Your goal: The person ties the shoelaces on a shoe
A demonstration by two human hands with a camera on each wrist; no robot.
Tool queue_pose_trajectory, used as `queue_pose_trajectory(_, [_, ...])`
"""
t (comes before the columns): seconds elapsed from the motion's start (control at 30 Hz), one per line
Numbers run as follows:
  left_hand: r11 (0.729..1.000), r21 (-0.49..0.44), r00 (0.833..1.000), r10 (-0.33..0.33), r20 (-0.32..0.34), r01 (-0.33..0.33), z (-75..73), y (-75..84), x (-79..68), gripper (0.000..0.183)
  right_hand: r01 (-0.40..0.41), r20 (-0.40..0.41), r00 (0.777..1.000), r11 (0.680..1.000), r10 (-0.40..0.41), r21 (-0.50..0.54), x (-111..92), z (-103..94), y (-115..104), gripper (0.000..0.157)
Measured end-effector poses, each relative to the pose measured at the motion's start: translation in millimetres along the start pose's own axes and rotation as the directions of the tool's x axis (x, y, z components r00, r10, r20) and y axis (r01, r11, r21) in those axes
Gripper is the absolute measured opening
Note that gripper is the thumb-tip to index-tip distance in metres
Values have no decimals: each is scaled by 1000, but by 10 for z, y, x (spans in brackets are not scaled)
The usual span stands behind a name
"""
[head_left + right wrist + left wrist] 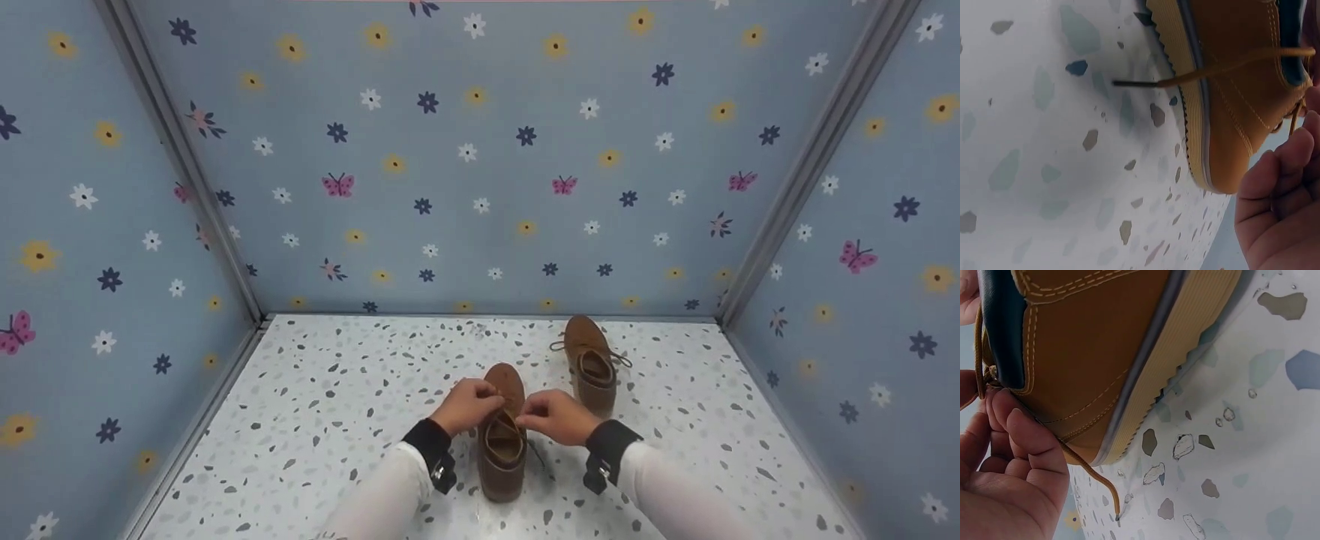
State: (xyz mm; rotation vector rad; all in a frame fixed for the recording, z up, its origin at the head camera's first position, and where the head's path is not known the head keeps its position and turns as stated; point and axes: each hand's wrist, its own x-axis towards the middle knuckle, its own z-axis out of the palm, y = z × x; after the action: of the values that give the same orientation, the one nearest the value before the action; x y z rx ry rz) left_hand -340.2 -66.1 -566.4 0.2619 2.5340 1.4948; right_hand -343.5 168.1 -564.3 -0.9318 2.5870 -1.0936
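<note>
A brown lace-up shoe (502, 486) stands on the floor between both hands, its toe pointing away from me. My left hand (469, 405) pinches its shoelace (1090, 469) over the tongue, and one lace end dangles beside the sole. From the other side my right hand (559, 416) pinches the lace close to the eyelets, fingertips curled together. A loose lace end with a dark tip (1134, 84) hangs out over the shoe's side in the right wrist view. The fingers partly hide the knot area.
A second brown shoe (596, 390) stands farther forward on the right, with lace loops spread to both sides. The speckled white floor (337, 420) meets blue flowered panels (480, 172) at the back, left and right, with grey metal posts at the corners.
</note>
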Motion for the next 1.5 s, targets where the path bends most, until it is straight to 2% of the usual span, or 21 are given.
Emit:
queue_pose_trajectory(0.27, [999, 45, 1000, 7, 9, -7, 10, 40, 39, 17, -24, 26, 999, 998, 23, 56, 17, 47, -58, 18])
queue_pose_trajectory(0.57, [995, 94, 999, -23, -28, 26, 63, 57, 139, 35, -39, 39, 999, 999, 38, 24, 40, 69, -95, 13])
queue_pose_trajectory(0.73, [997, 68, 999, -19, -44, 21, 54, 64, 152, 29, -8, 40, 999, 1000, 8, 13, 53, 56, -95, 11])
queue_pose_trajectory(0.87, [1000, 10, 1000, -20, -22, 20, 25, 70, 114, 24, -3, 33, 999, 1000, 3, 4, 40, 6, -87, 12])
queue_pose_trajectory(1.0, [1000, -23, 1000, -8, -4, 8, -3, 76, 69, 24, -26, 24, 999, 999, 25, 42, 26, -42, -76, 12])
queue_pose_trajectory(1.13, [1000, -22, 1000, 11, 1, -11, -23, 57, 60, 25, -50, 36, 998, 993, 47, 107, 28, -65, -71, 3])
queue_pose_trajectory(1.33, [997, 5, 997, 73, -4, -73, -30, 4, 65, 24, -48, 24, 999, 994, 46, 97, 33, -81, -59, 5])
queue_pose_trajectory(1.5, [997, 29, 997, 70, -15, -70, -16, -32, 82, 23, -73, 10, 997, 994, 72, 84, 27, -84, -57, 10])
